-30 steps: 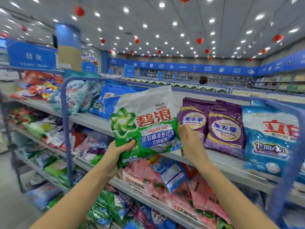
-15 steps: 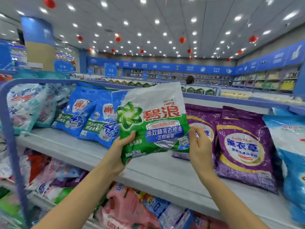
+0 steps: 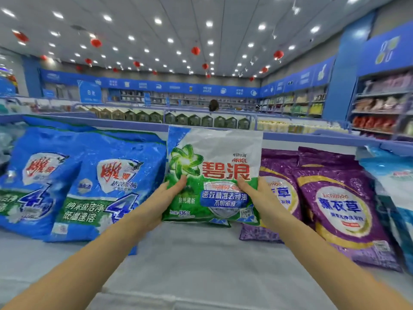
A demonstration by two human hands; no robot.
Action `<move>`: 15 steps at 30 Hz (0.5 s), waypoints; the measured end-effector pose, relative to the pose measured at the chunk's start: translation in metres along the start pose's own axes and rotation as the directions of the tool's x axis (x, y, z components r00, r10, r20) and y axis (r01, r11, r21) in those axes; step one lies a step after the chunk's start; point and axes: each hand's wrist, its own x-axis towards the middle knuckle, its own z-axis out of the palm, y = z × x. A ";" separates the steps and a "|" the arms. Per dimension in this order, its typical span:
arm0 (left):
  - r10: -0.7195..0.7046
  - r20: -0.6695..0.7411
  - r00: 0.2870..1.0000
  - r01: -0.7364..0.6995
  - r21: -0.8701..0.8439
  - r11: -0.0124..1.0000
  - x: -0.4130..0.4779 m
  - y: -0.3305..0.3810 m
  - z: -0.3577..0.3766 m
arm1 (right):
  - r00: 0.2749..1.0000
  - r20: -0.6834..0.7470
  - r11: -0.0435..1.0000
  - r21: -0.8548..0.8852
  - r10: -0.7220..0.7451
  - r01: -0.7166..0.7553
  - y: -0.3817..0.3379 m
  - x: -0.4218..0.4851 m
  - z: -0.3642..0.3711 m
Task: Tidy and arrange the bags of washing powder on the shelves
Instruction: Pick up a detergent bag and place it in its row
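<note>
2 arms stretch forward; your left hand (image 3: 165,199) and right hand (image 3: 257,196) clamp fingers on the lower sides of the upright green bag (image 3: 220,158), blue bags (image 3: 107,189) at its 9 o'clock.

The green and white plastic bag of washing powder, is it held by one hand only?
No, the left hand and the right hand both grip the green and white plastic bag, one at each side.

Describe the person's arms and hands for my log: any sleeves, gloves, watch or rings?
Both are bare. The left hand and right hand wear no gloves, and no rings show on the visible fingers. The left forearm and right forearm show no sleeve, watch or bracelet up to the frame edge.
</note>
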 end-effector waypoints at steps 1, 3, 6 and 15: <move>-0.011 -0.001 1.000 0.011 0.051 0.999 0.006 -0.001 -0.003 | 1.000 -0.012 1.000 0.001 -0.002 0.002 0.005 0.002 0.002; -0.030 -0.007 1.000 0.030 0.133 0.991 0.015 -0.003 -0.011 | 0.999 -0.030 1.000 0.004 0.012 -0.012 0.014 0.006 0.009; -0.079 -0.024 0.997 0.082 0.133 0.988 0.028 -0.010 -0.024 | 0.992 -0.070 0.994 0.031 0.107 -0.105 0.026 0.008 0.025; -0.149 -0.124 0.981 0.170 0.182 0.968 0.043 -0.016 -0.045 | 0.977 -0.188 0.963 -0.228 0.105 -0.147 0.045 0.007 0.060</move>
